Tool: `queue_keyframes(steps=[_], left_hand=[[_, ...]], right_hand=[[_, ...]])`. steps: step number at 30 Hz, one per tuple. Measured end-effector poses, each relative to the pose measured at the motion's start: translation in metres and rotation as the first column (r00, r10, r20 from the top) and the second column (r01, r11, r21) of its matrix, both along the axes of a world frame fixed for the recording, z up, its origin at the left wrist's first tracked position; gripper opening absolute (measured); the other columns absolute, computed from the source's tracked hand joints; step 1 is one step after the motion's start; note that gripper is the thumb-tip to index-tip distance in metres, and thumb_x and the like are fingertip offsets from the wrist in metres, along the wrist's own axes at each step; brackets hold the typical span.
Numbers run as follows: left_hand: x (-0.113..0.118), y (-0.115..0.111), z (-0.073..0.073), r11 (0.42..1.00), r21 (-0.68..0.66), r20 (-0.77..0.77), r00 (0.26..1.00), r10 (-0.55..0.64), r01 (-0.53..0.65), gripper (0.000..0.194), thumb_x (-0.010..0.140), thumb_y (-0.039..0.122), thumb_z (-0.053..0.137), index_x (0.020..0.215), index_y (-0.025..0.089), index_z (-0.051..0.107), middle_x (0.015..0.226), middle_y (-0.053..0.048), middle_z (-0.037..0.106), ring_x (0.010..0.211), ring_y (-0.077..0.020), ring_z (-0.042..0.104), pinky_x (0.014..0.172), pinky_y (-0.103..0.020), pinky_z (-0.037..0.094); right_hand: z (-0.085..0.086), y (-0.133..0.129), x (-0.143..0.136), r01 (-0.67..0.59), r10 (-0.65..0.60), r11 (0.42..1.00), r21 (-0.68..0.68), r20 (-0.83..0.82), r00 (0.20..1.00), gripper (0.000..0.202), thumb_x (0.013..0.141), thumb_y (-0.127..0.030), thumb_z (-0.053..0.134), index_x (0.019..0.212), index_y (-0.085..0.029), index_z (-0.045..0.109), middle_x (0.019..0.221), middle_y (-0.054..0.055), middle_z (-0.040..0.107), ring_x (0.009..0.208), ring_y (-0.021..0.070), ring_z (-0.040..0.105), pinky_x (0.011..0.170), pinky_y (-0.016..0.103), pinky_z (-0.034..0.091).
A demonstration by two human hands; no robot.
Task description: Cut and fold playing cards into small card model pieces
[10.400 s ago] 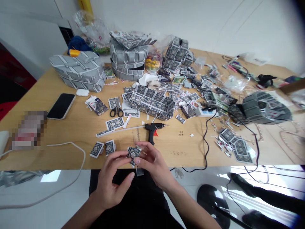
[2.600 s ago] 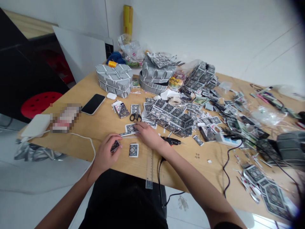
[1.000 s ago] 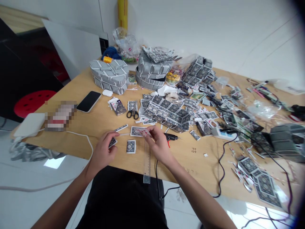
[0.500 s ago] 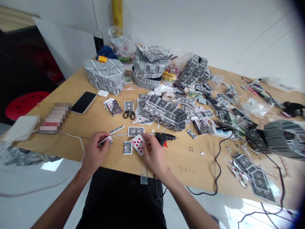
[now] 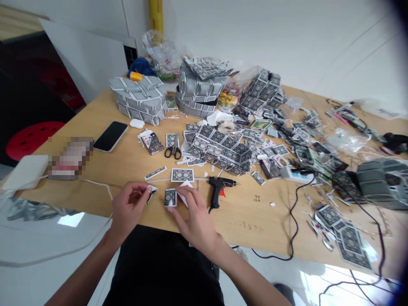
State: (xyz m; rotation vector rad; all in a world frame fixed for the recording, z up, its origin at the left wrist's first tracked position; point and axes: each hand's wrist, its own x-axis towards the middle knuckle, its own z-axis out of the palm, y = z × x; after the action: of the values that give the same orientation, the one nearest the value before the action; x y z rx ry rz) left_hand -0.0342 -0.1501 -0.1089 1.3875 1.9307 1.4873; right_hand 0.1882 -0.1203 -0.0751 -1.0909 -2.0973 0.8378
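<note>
Between its thumb and fingers my left hand (image 5: 134,202) pinches a small folded card piece (image 5: 152,193) just above the table. My right hand (image 5: 191,212) reaches over a small patterned card piece (image 5: 170,197), its thumb at the lower edge and its fingers bent. Partly under those fingers lies a red-and-white playing card (image 5: 185,192). A whole patterned card (image 5: 182,175) rests face down behind them, and a narrow card strip (image 5: 155,172) is to its left. The black glue gun (image 5: 219,189) lies right of my right hand.
Scissors (image 5: 173,151), a card box (image 5: 153,142) and a phone (image 5: 111,136) lie farther back. A card-covered structure (image 5: 219,148) stands mid-table. Card-woven boxes (image 5: 138,97) line the back. Scraps, a power strip (image 5: 296,174) and a black cable (image 5: 296,221) occupy the right.
My right hand has left the red-and-white card on the table and moved left to the small patterned piece. My left hand has shifted slightly right with its folded piece.
</note>
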Motion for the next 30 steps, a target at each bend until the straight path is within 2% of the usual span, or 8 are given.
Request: queue_keyframes(steps=[4,8,12,15,19,22,26,30], left_hand=[[0.022,-0.004,0.008,0.984,0.115,-0.165,0.980,-0.114,0.134,0.009,0.095,0.025,0.080,0.100,0.021,0.074,0.088,0.001,0.076,0.071,-0.0117,0.073,0.070,-0.021,0.061],[0.036,-0.006,0.009,0.955,0.191,-0.189,0.963,-0.191,0.226,0.015,0.095,0.016,0.078,0.108,0.022,0.074,0.095,0.000,0.078,0.079,-0.0126,0.076,0.074,-0.020,0.064],[0.039,-0.007,0.010,0.985,0.125,0.044,0.991,-0.125,0.119,0.021,0.095,0.022,0.080,0.114,0.022,0.071,0.097,-0.001,0.079,0.081,-0.0131,0.079,0.071,-0.019,0.065],[0.040,-0.006,0.012,0.995,0.047,0.232,0.967,-0.101,0.092,0.024,0.094,0.030,0.081,0.113,0.022,0.069,0.097,-0.002,0.079,0.084,-0.0155,0.080,0.067,-0.020,0.066],[0.042,-0.003,0.017,0.997,-0.022,0.349,0.935,-0.061,0.074,0.031,0.091,0.035,0.084,0.112,0.021,0.067,0.098,-0.004,0.079,0.088,-0.0173,0.080,0.077,-0.024,0.067],[0.044,-0.003,0.019,0.967,-0.142,0.464,0.877,-0.126,0.213,0.039,0.088,0.042,0.086,0.114,0.020,0.068,0.093,-0.003,0.079,0.077,-0.0182,0.078,0.067,-0.026,0.067],[0.050,-0.005,0.019,0.835,-0.248,0.635,0.733,-0.243,0.491,0.038,0.090,0.054,0.082,0.091,0.017,0.074,0.071,-0.004,0.076,0.059,-0.0189,0.072,0.056,-0.030,0.064],[0.056,-0.004,0.019,0.794,-0.238,0.744,0.630,-0.221,0.560,0.047,0.089,0.064,0.078,0.081,0.018,0.074,0.067,-0.006,0.075,0.054,-0.0227,0.072,0.045,-0.033,0.060]], right_hand=[[0.009,-0.007,-0.010,-0.046,0.034,0.991,-0.123,-0.097,0.995,0.052,0.099,-0.041,0.078,0.143,-0.019,0.059,0.138,0.018,0.068,0.132,0.0325,0.067,0.113,0.050,0.057],[0.010,-0.004,-0.009,-0.037,0.003,0.980,-0.196,-0.169,0.986,0.037,0.101,-0.031,0.075,0.134,-0.019,0.065,0.127,0.014,0.075,0.111,0.0262,0.074,0.100,0.042,0.063],[0.005,0.002,0.003,-0.044,-0.013,0.959,-0.279,-0.198,0.980,0.030,0.102,-0.017,0.064,0.131,-0.024,0.071,0.120,0.007,0.081,0.094,0.0201,0.076,0.092,0.036,0.063],[0.001,0.002,0.010,-0.061,-0.022,0.939,-0.338,-0.235,0.972,0.029,0.103,-0.019,0.063,0.130,-0.025,0.072,0.115,0.005,0.082,0.091,0.0196,0.077,0.088,0.034,0.062],[-0.002,-0.001,0.011,-0.007,-0.090,0.929,-0.371,-0.244,0.966,0.030,0.109,-0.024,0.054,0.137,-0.021,0.065,0.106,0.008,0.082,0.087,0.0199,0.075,0.079,0.031,0.059],[-0.003,-0.002,0.009,0.027,-0.186,0.901,-0.434,-0.329,0.926,0.025,0.112,-0.030,0.053,0.132,-0.022,0.065,0.095,0.006,0.078,0.080,0.0184,0.072,0.072,0.028,0.057],[-0.002,-0.002,0.004,0.065,-0.303,0.882,-0.466,-0.457,0.836,0.019,0.110,-0.035,0.059,0.123,-0.023,0.067,0.095,0.006,0.076,0.082,0.0177,0.072,0.072,0.027,0.057],[0.003,-0.004,0.001,0.064,-0.333,0.875,-0.480,-0.501,0.799,0.018,0.107,-0.037,0.064,0.119,-0.023,0.068,0.093,0.005,0.076,0.083,0.0187,0.074,0.076,0.029,0.061]])
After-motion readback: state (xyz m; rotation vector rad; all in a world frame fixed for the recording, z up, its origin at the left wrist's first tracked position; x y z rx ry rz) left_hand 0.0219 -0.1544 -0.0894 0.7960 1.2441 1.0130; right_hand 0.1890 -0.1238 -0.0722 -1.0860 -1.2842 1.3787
